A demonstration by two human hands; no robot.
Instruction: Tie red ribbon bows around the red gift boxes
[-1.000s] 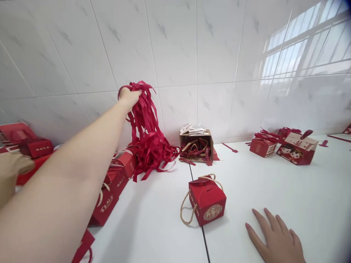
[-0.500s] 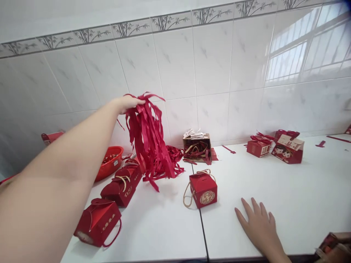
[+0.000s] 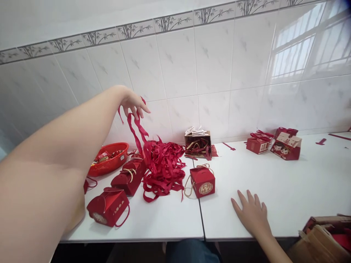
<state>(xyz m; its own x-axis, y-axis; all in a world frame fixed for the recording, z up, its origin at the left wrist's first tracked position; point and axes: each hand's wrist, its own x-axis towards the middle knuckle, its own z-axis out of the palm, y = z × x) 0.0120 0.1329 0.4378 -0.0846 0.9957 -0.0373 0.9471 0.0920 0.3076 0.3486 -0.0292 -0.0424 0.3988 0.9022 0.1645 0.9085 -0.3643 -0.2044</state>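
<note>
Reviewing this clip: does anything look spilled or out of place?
Yes. The red ribbons lie in a loose tangle, some strands hanging from the left hand. Near the wall, red strips poke untidily from the cardboard box; a stray strip lies apart.

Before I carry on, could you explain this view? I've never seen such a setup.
No machine here: a person works bare-handed, and a head-worn camera looks forward and down. The left hand, loosely open, is raised above a heap of crimson ribbon, with a few strands hanging from the hand. The right hand rests palm-down on the white table, holding nothing that shows. Also on the table are red gift boxes and a red plastic basin of small items.
</note>
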